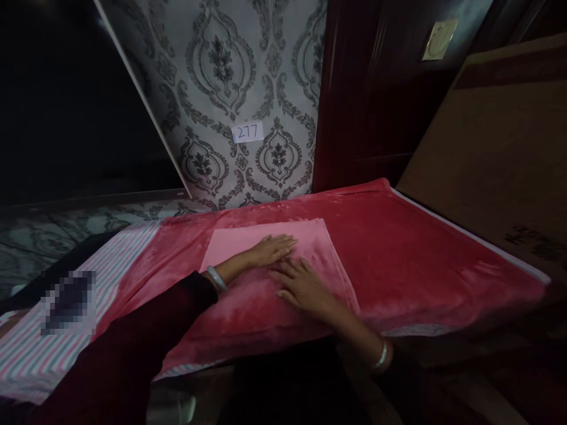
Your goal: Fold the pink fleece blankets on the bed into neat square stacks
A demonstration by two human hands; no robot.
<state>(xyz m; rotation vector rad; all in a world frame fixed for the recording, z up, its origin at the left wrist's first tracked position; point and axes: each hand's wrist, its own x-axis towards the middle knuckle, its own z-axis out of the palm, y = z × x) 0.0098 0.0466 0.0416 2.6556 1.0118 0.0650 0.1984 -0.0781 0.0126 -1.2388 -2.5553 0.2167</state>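
Note:
A folded pink cloth point(234, 241) lies flat on a red plush blanket point(398, 248) spread over a table-like surface. My left hand point(271, 250) rests on the pink cloth with its fingers stretched out to the right. Just nearer to me, my right hand point(305, 286) lies on the same cloth, palm down and fingers spread. The fingertips of the two hands are close together near the cloth's middle. Neither hand grips anything. The cloth's near edge is hard to tell from the blanket in the dim light.
At the left the blanket shows a striped part point(128, 251) with a blurred-out patch on it. A dark screen point(80, 106) stands behind at the left. A large cardboard box point(500, 147) is at the right. A paper label point(248, 131) marked 277 is on the patterned wall.

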